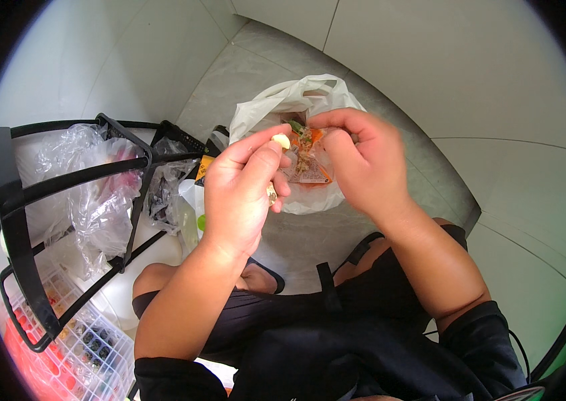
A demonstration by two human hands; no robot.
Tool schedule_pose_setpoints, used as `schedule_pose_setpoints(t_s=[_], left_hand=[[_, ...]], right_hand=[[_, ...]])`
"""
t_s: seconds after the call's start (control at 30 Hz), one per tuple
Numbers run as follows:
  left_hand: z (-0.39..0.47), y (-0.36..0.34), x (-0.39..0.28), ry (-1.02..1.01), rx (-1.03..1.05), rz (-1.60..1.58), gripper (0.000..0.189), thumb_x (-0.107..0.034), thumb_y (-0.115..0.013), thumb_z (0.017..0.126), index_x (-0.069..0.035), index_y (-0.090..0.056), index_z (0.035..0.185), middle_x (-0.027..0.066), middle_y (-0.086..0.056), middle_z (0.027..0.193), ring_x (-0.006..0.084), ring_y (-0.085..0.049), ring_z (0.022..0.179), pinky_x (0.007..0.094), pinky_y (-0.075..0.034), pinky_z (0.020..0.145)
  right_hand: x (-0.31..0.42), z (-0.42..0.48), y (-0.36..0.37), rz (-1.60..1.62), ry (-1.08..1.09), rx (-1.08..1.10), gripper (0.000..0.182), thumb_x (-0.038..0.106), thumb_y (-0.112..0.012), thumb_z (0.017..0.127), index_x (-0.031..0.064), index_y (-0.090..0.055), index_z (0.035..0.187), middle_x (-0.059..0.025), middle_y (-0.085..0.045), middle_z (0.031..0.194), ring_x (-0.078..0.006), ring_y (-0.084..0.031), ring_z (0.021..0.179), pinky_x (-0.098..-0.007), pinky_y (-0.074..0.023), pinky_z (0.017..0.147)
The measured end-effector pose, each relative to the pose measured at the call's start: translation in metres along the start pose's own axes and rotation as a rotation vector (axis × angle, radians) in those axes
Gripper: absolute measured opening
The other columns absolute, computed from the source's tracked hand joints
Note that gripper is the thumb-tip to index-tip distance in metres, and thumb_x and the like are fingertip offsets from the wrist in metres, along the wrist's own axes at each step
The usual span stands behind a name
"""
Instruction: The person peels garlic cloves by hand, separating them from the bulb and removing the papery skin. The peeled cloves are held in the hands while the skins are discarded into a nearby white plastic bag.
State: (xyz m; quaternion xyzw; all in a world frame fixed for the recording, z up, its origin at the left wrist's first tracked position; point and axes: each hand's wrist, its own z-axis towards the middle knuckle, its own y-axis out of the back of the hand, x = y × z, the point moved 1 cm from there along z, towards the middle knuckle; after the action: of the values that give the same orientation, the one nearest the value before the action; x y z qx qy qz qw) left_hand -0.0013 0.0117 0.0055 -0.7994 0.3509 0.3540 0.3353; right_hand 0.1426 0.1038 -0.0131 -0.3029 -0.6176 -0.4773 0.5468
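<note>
A pale, peeled piece that looks like a garlic clove (pixel 281 141) is pinched between the thumb and forefinger of my left hand (pixel 240 180). Lower down, its curled fingers hold a second, brownish speckled piece (pixel 271 194), mostly hidden. My right hand (pixel 370 155) hovers over the right side of a white plastic bag (pixel 268 103), fingers bent and thumb near the forefinger; whether anything is between them is unclear. Inside the bag, which stands open on the floor below both hands, lie an orange printed wrapper (pixel 319 175), dry tan peelings (pixel 303 163) and a green scrap.
At left stands a black-framed rack (pixel 62 183) holding crumpled clear plastic bags (pixel 105 200). Below it is a white plastic grid basket (pixel 112 346) with red and dark items. Pale panels (pixel 488 75) rise on the right; grey tiles (pixel 308 245) cover the floor around my feet.
</note>
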Motion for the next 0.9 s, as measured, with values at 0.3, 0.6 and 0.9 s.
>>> schedule_pose_setpoints(t_s=[0.3, 0.6, 0.9], left_hand=[[0.003, -0.001, 0.006, -0.103, 0.052, 0.097, 0.031, -0.010, -0.057, 0.100, 0.004, -0.064, 0.126, 0.0082, -0.067, 0.091, 0.0128, -0.059, 0.062, 0.0256, -0.045, 0.048], [0.004, 0.000, 0.009, -0.124, 0.110, 0.052, 0.032, -0.021, -0.065, 0.102, 0.000, -0.067, 0.126, 0.0049, -0.070, 0.095, 0.0080, -0.058, 0.064, 0.0207, -0.044, 0.050], [0.006, -0.002, 0.005, -0.079, 0.078, 0.036, 0.034, -0.022, -0.066, 0.101, 0.000, -0.066, 0.128, 0.0067, -0.072, 0.102, 0.0083, -0.059, 0.066, 0.0203, -0.045, 0.051]], right_hand=[[0.001, -0.003, -0.005, 0.426, -0.308, 0.334, 0.027, 0.025, -0.069, 0.097, -0.0027, -0.071, 0.097, -0.0022, -0.068, 0.077, -0.0080, -0.063, 0.073, -0.0249, -0.0500, 0.064], [0.009, 0.003, 0.002, 0.446, -0.572, 0.343, 0.025, 0.027, -0.071, 0.097, 0.0023, -0.068, 0.097, 0.0001, -0.065, 0.079, -0.0065, -0.056, 0.067, -0.0224, -0.0450, 0.059], [0.002, 0.002, 0.002, 0.767, -0.577, 0.370, 0.032, 0.035, -0.060, 0.103, 0.0042, -0.067, 0.101, 0.0016, -0.063, 0.079, -0.0038, -0.045, 0.059, -0.0233, -0.0380, 0.053]])
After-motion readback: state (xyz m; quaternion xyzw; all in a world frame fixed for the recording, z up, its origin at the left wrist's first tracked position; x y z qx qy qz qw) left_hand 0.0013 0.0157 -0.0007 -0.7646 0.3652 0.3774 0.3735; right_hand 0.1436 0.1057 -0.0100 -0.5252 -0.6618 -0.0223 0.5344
